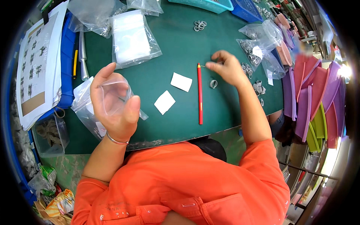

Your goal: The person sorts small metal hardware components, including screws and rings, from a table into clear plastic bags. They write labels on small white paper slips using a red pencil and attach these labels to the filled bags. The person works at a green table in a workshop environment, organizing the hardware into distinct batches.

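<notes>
My left hand (114, 108) is wrapped round a clear plastic bag (116, 95), its mouth spread between thumb and fingers. My right hand (227, 69) hovers over the table with fingers curled, a gap between thumb and forefinger. Beside its thumb tip is a small thin gold-coloured piece (203, 66), by the upper end of a red pencil (200, 97); I see no grip on it. A metal ring (213, 84) lies below the right hand. Two small white paper slips (181, 82) lie between my hands. More clear bags (84, 105) lie under my left wrist.
A bag of white slips (131, 39) lies at the back left. Several rings (200, 25) sit at the back, with bags of rings (251, 50) at the right. A blue tray (67, 82), printed sheets (39, 63) and a yellow pen (75, 63) line the left.
</notes>
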`<state>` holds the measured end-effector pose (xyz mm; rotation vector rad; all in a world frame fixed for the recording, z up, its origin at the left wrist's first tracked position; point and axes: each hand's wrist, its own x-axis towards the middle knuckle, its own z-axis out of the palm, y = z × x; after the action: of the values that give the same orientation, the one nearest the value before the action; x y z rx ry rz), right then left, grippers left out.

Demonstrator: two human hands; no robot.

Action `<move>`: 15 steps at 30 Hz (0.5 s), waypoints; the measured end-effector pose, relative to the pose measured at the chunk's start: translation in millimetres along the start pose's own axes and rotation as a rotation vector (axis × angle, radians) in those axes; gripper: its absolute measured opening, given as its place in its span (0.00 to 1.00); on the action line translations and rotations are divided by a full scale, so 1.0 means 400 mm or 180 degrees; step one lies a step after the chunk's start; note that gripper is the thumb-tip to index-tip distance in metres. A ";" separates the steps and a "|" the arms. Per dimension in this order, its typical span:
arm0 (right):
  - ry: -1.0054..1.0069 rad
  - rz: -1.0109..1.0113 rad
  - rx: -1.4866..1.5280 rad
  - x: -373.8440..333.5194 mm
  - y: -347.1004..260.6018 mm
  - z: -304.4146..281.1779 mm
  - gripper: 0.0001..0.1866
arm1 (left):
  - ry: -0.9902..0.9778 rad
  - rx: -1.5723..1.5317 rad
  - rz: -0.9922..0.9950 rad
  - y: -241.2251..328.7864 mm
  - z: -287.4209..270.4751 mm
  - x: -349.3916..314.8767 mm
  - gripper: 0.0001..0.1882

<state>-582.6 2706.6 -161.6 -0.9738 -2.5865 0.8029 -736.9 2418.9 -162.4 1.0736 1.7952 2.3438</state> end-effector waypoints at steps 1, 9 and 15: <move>-0.0191 -0.0114 -0.0172 -0.029 0.002 0.003 0.19 | 0.0001 -0.0032 0.0021 -0.001 0.001 -0.001 0.38; 0.0523 -0.0669 0.0021 -0.148 0.009 0.037 0.11 | 0.0075 -0.0125 0.0188 -0.013 -0.004 0.001 0.39; 0.0926 -0.1340 -0.0687 -0.207 0.015 0.070 0.12 | -0.0026 -0.0268 0.0103 0.008 -0.006 0.007 0.40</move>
<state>-529.9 2643.8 -191.8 -0.5134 -2.5175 0.2569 -739.0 2416.8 -158.4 1.1079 1.6723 2.4054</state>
